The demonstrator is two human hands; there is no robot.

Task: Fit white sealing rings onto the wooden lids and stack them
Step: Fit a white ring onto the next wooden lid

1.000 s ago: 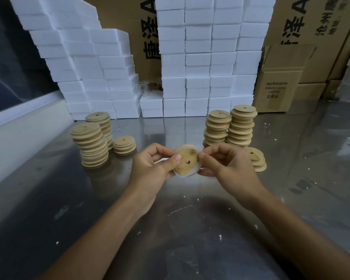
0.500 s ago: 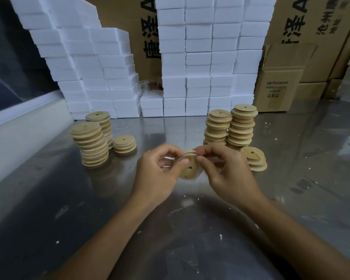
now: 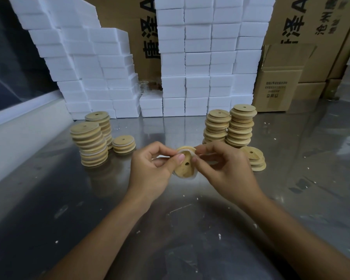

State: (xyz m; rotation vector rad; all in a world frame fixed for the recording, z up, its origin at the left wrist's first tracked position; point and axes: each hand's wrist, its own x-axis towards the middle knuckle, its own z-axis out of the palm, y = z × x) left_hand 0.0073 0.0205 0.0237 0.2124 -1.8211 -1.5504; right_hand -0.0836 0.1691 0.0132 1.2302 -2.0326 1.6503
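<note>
Both hands, left (image 3: 150, 170) and right (image 3: 226, 168), are pinching one lid (image 3: 185, 165) between their fingers, working its ring (image 3: 187, 152) on. Ringed stacks (image 3: 89, 144) left of the fingers; bare stacks (image 3: 230, 126) waiting beyond on the right.

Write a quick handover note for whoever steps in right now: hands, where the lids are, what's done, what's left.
Hands: left hand and right hand both pinch one wooden lid above the metal table, with a white sealing ring partly worked round its edge.
Left stacks: lids with white rings showing, apparently finished.
Right stacks and a short pile: lids with no ring visible, likely still to do.
Left to do: seat this ring fully, put the lid on a left stack, then work through the right stacks. No spare rings are visible.
</note>
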